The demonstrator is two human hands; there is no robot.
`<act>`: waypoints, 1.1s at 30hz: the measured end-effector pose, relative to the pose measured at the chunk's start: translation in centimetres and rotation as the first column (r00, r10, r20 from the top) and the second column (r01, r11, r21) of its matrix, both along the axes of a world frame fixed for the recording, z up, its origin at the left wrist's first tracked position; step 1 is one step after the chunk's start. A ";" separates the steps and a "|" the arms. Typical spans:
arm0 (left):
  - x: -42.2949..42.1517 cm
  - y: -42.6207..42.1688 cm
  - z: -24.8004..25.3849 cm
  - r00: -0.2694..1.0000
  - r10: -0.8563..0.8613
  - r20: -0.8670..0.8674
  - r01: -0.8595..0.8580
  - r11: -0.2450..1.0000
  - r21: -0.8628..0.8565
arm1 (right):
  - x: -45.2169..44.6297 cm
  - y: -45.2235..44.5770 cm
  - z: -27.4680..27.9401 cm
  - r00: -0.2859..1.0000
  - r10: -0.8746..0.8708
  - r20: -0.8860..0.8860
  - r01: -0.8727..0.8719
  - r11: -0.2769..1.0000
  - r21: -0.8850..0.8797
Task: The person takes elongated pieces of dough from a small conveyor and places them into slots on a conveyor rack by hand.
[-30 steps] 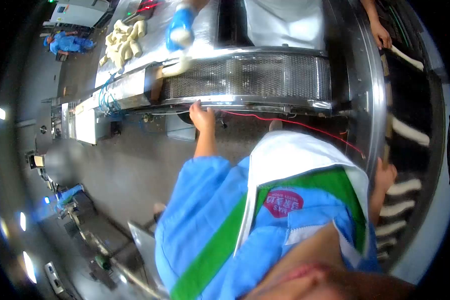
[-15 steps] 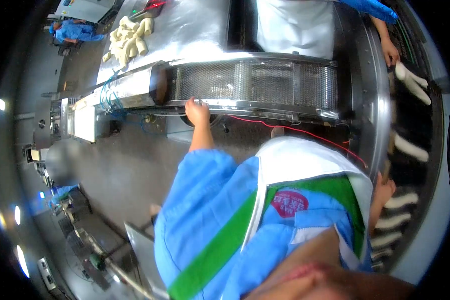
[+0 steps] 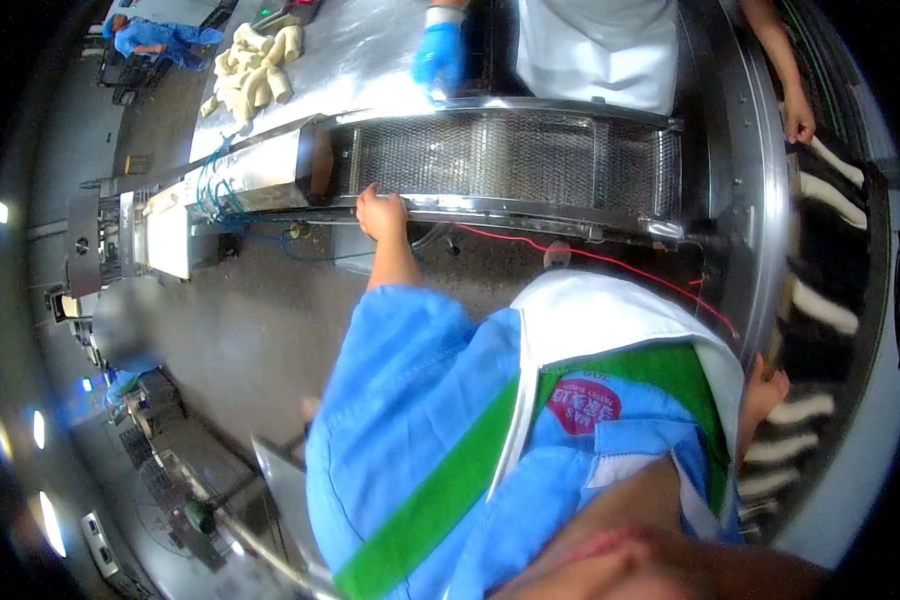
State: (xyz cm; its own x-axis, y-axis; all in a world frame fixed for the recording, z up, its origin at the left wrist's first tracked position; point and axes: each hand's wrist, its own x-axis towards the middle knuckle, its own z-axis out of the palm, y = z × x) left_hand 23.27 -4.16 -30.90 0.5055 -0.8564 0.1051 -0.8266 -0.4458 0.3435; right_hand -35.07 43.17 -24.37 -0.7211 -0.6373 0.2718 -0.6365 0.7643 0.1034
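Observation:
My left hand [image 3: 381,214] is at the near metal rail [image 3: 450,213] of the mesh conveyor [image 3: 530,155], its fingers curled over the edge. My right hand [image 3: 763,390] is low at the right, beside the edge of a dark tray [image 3: 820,365] that bears several pale dough strips [image 3: 823,305]. Its fingers are bent at that edge; what they hold, if anything, I cannot make out. Further up the same tray, a co-worker's bare hand [image 3: 799,118] touches the end of another dough strip [image 3: 836,161].
A pile of dough pieces [image 3: 253,70] lies on the steel table [image 3: 370,60] beyond the conveyor. A co-worker's blue-gloved hand [image 3: 440,55] is over that table. A red cable [image 3: 610,262] runs below the conveyor. Another person [image 3: 160,40] stands far left.
The co-worker's dough strips now lie further apart on the tray, and that hand has moved slightly down and right. A blue-gloved hand has come into view. My left hand has shifted slightly left.

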 end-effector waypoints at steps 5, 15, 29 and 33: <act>-0.2 -1.0 1.7 0.999 0.021 -0.025 -0.020 0.999 0.036 | 0.1 0.6 -0.4 0.998 -0.059 0.021 0.059 0.998 0.027; 0.7 -3.1 0.9 1.000 0.027 -0.014 -0.027 0.999 0.043 | 1.5 -0.9 1.5 0.988 -0.132 0.085 0.127 0.990 0.056; 1.3 -4.6 1.2 0.977 -0.139 0.163 0.138 0.990 0.016 | 0.7 0.1 -0.2 0.995 -0.100 -0.013 0.101 0.991 0.087; 0.6 -6.6 2.2 0.932 -0.267 0.245 0.249 0.963 0.099 | 0.8 -0.5 0.4 0.992 -0.120 0.043 0.112 0.983 0.145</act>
